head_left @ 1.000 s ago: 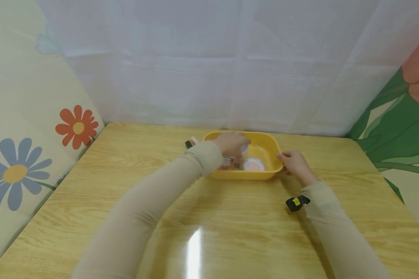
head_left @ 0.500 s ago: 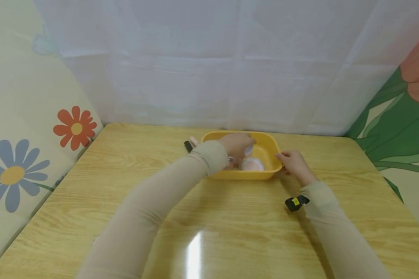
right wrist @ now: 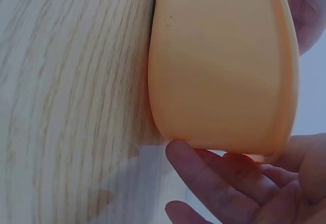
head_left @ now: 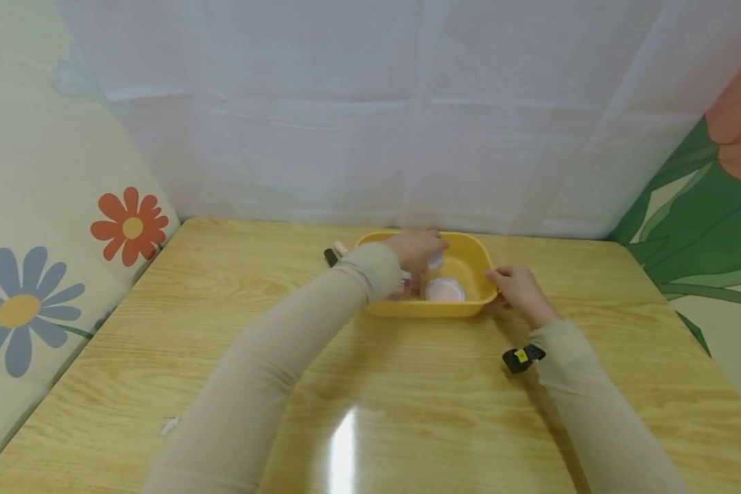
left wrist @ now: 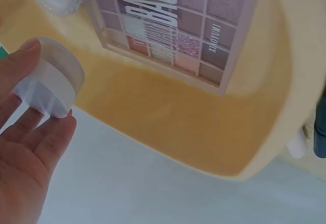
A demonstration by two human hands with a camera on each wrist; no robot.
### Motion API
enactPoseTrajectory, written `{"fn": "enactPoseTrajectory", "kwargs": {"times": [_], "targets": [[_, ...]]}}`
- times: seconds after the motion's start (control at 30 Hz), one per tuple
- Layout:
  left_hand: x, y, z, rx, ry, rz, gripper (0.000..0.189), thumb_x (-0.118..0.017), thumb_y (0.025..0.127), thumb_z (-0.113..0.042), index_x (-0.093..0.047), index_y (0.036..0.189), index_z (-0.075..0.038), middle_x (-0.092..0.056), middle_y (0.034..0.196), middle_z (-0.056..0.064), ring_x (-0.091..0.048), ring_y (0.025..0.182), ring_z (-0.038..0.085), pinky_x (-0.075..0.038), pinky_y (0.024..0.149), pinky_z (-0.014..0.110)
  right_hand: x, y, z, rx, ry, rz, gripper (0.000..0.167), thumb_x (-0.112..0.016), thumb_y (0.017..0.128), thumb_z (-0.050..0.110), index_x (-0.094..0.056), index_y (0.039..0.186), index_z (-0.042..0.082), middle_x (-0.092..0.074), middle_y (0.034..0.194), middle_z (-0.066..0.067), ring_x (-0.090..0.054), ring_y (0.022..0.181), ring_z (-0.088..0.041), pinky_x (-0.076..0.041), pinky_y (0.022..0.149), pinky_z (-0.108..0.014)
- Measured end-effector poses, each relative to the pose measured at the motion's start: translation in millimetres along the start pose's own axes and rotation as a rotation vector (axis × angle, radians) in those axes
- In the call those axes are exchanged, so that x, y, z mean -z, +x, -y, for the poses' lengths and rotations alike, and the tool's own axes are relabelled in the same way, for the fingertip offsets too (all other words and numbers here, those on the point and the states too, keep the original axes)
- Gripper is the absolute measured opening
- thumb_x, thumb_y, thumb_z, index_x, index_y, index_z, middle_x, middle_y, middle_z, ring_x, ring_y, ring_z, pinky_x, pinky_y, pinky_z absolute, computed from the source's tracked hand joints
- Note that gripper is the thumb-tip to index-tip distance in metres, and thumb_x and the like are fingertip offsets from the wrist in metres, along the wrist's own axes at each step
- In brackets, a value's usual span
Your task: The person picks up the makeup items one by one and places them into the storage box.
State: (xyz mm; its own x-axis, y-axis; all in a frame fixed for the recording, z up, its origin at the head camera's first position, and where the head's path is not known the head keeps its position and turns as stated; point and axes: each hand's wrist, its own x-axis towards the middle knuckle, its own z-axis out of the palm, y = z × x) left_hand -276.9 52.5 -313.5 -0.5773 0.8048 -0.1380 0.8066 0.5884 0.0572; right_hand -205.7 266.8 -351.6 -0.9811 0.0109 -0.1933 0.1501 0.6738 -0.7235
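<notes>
Over the yellow plastic basin (head_left: 429, 311), my left hand (head_left: 416, 251) pinches a small round translucent jar (left wrist: 53, 79) between thumb and fingers. An eyeshadow palette (left wrist: 168, 25) with a clear printed lid lies in the basin's left part, partly behind my left forearm in the head view. Beside it sits a round compact-like container (head_left: 445, 290) with a pale pink face. My right hand (head_left: 519, 291) grips the basin's right end, thumb at the rim and fingers against the outer wall, as the right wrist view (right wrist: 239, 183) shows.
A black tube (head_left: 331, 257) and a pale pink tube (head_left: 341, 248) lie on the wooden table (head_left: 432, 398) just left of the basin. A white cloth (head_left: 370, 123) hangs behind the table. A small whitish mark (head_left: 169, 425) shows at the front left.
My left hand moved slightly right over the basin, then back a little left, with the jar in its fingers. The right hand has kept its hold on the basin.
</notes>
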Motion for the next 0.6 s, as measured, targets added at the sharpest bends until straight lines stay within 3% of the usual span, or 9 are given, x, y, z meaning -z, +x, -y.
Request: {"fn": "enactPoseTrajectory", "kwargs": {"times": [0.3,0.6], "targets": [[-0.7,7.2,4.7,-0.024,-0.001,-0.001,0.052,-0.067,0.088,-0.002,-0.053,0.137,-0.006,-0.054,0.135,0.011,-0.052,0.123,0.025,-0.040,0.106,0.031,1,3.2,-2,-0.010,0.008,-0.007,0.045,-0.045,0.103,0.021,-0.051,0.124,-0.019,-0.063,0.093,-0.022,-0.058,0.065,-0.013,-0.051,0.058,-0.031],[-4.4,14.4,0.6,0.002,-0.003,0.035,0.058,-0.066,0.086,0.001,-0.050,0.141,-0.010,-0.049,0.141,0.009,-0.050,0.125,0.024,-0.040,0.106,0.029,1,1.0,1,-0.008,0.005,-0.001,0.044,-0.045,0.104,0.021,-0.051,0.123,-0.018,-0.063,0.093,-0.023,-0.058,0.065,-0.012,-0.051,0.058,-0.030]]}}
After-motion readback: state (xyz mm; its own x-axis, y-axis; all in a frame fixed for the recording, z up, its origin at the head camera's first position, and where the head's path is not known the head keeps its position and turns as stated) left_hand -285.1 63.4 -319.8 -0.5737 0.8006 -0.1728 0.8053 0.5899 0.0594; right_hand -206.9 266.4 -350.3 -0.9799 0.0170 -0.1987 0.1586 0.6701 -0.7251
